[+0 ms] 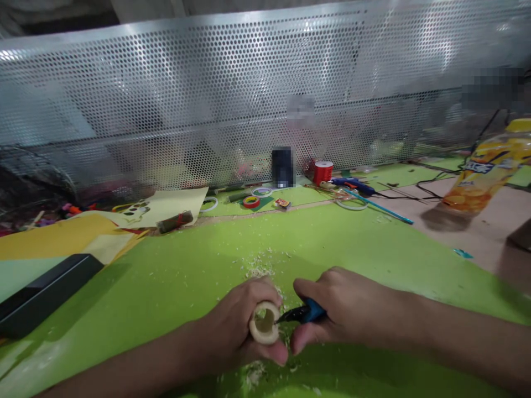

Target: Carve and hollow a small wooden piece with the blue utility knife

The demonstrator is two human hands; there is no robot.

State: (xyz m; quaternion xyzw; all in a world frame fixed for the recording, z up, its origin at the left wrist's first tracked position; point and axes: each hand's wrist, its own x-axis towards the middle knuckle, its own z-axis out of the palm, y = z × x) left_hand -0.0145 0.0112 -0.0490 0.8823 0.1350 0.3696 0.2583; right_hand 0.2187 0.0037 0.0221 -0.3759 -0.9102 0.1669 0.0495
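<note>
My left hand (236, 326) is closed around a short pale hollow tube (264, 324), like a bamboo section, its open end turned to the right. My right hand (336, 309) grips a small blue-handled knife (305, 314) whose dark tip touches the tube's rim. Both hands hover just above the green mat (174, 276). Pale shavings (259, 268) lie scattered on the mat beyond the hands, and more shavings lie below them.
A perforated metal screen (249, 94) walls the back. Along it lie tape rolls (251, 201), a red spool (322, 172), a blue tool (352, 184) and cables. A black bar (45, 293) and yellow paper (62, 237) sit left. An orange drink bottle (485, 171) stands right.
</note>
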